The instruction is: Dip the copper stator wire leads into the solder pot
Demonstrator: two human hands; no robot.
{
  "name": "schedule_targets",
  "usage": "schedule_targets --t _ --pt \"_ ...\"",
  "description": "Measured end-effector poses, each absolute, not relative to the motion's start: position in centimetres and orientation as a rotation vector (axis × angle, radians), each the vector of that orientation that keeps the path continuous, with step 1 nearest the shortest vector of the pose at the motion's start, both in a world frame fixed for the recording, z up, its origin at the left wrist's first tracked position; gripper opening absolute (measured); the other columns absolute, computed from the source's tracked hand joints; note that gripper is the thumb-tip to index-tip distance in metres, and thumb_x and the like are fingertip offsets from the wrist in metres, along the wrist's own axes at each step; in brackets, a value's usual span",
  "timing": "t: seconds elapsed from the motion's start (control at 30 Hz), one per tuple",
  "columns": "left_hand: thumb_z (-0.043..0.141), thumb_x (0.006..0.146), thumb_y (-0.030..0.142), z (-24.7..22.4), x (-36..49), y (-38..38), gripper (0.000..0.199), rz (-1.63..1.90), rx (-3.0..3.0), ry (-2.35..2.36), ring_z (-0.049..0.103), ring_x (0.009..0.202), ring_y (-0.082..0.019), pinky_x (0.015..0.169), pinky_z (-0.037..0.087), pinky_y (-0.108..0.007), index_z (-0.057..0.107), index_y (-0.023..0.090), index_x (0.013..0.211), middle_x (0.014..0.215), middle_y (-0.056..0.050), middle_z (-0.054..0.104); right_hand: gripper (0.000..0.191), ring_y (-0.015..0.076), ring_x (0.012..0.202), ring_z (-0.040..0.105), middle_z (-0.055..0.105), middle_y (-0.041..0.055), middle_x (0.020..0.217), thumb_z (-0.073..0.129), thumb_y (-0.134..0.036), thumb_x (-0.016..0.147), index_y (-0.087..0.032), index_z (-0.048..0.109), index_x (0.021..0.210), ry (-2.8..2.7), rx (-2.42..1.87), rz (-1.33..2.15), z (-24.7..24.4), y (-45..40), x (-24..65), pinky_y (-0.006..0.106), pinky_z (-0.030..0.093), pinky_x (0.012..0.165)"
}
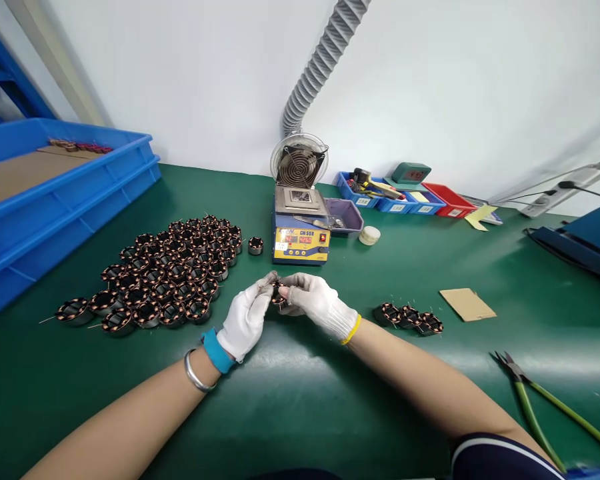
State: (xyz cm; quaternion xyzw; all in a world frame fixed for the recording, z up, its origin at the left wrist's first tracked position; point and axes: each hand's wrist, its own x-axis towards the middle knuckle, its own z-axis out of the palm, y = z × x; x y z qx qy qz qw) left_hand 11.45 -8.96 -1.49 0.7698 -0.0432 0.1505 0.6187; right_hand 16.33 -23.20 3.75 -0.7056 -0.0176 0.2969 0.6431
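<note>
Between my two gloved hands, just in front of the solder pot, is a copper-wound motor stator (279, 295), a small black ring with copper coils. My left hand (250, 317), in a white glove with a blue cuff, pinches its left side. Around its right side close the fingers of my right hand (317, 300), whose white glove has a yellow hem. Fingers cover much of the stator, and its wire ends are too small to make out. Behind my hands stands the blue and yellow solder pot (301, 237) with a lit display.
Many stators (173, 273) crowd the left of the green table, beside a blue crate (60, 220). One single stator (255, 246) stands near the pot. At right lie several stators (409, 317), a cardboard piece (467, 304) and green-handled pliers (525, 400). Small bins (397, 203) line the back.
</note>
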Motion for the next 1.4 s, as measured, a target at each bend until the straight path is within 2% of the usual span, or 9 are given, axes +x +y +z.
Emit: schedule_targets --t 0.13,0.43,0.57,0.77,0.9,1.03,1.17,1.27,1.4 --pt "0.041 0.088 0.044 -1.6 11.4 -9.0 0.053 0.356 1.770 -0.152 0.052 0.122 -0.023 0.105 0.042 -0.031 0.056 0.006 0.123 0.127 -0.013 0.058 0.007 0.0104 0.053 0.064 0.065 -0.0009 0.062 0.064 -0.016 0.082 -0.015 0.058 0.086 -0.021 -1.585 0.664 3.4 -23.3 16.2 0.019 0.054 0.053" --pt "0.056 0.082 0.045 -1.3 11.2 -9.4 0.065 0.274 1.761 -0.112 0.045 0.128 -0.026 0.111 0.034 -0.036 0.043 0.010 0.135 0.137 -0.013 0.050 0.028 0.0112 0.055 0.063 0.066 -0.0006 0.064 0.077 -0.029 0.067 -0.015 0.059 0.083 -0.070 -1.554 0.621 3.0 -23.7 16.7 0.022 0.054 0.056" --pt "0.057 0.083 0.043 -1.1 11.3 -9.4 0.065 0.244 1.773 -0.114 0.051 0.122 -0.025 0.107 0.039 -0.036 0.040 0.009 0.136 0.131 -0.013 0.054 0.029 0.0102 0.056 0.062 0.066 -0.0009 0.066 0.078 -0.028 0.065 -0.015 0.060 0.083 -0.071 -1.577 0.612 3.8 -23.9 16.9 0.021 0.053 0.056" --pt "0.059 0.079 0.041 -0.9 11.2 -9.7 0.069 0.187 1.820 -0.110 0.062 0.102 -0.024 0.093 0.050 -0.039 0.038 0.012 0.138 0.119 -0.012 0.062 0.024 0.0101 0.056 0.061 0.066 -0.0014 0.069 0.075 -0.023 0.064 -0.017 0.060 0.082 -0.097 -1.677 0.495 5.3 -24.3 18.1 0.023 0.053 0.057" --pt "0.060 0.077 0.045 -1.1 11.2 -9.8 0.072 0.185 1.882 -0.090 0.062 0.100 -0.024 0.090 0.051 -0.040 0.039 0.011 0.137 0.126 -0.016 0.057 0.031 0.0138 0.072 0.064 0.068 0.0021 0.085 0.075 -0.023 0.063 -0.018 0.063 0.090 -0.234 -1.842 0.233 6.5 -25.1 21.5 0.030 0.055 0.072" --pt "0.061 0.076 0.045 -1.3 11.2 -9.9 0.069 0.207 1.937 -0.087 0.063 0.099 -0.023 0.088 0.052 -0.040 0.043 0.013 0.134 0.123 -0.014 0.059 0.046 0.0185 0.089 0.063 0.067 0.0038 0.099 0.068 -0.026 0.069 -0.019 0.059 0.114 -0.449 -2.220 -0.182 8.6 -26.1 25.6 0.037 0.052 0.085" --pt "0.060 0.075 0.045 -1.2 11.2 -10.0 0.070 0.187 1.996 -0.079 0.062 0.102 -0.025 0.090 0.051 -0.041 0.043 0.012 0.134 0.123 -0.014 0.060 0.058 0.0279 0.103 0.059 0.058 0.0073 0.121 0.061 -0.026 0.074 -0.025 0.050 0.131 -0.626 -2.672 -0.632 10.8 -26.6 27.6 0.044 0.050 0.088" --pt "0.059 0.076 0.045 -1.0 11.1 -10.1 0.071 0.163 2.015 -0.074 0.062 0.103 -0.026 0.091 0.051 -0.042 0.042 0.010 0.135 0.124 -0.015 0.059 0.057 0.0284 0.106 0.058 0.054 0.0097 0.125 0.054 -0.023 0.077 -0.024 0.048 0.133 -0.761 -2.761 -0.779 11.4 -26.8 27.9 0.040 0.051 0.085" --pt "0.059 0.076 0.043 -0.9 11.1 -10.1 0.070 0.163 2.037 -0.072 0.061 0.104 -0.026 0.093 0.049 -0.042 0.044 0.010 0.135 0.121 -0.015 0.061 0.055 0.0265 0.114 0.053 0.053 0.0121 0.127 0.049 -0.022 0.078 -0.017 0.048 0.133 -0.965 -2.682 -0.888 10.9 -27.2 27.7 0.035 0.049 0.090"
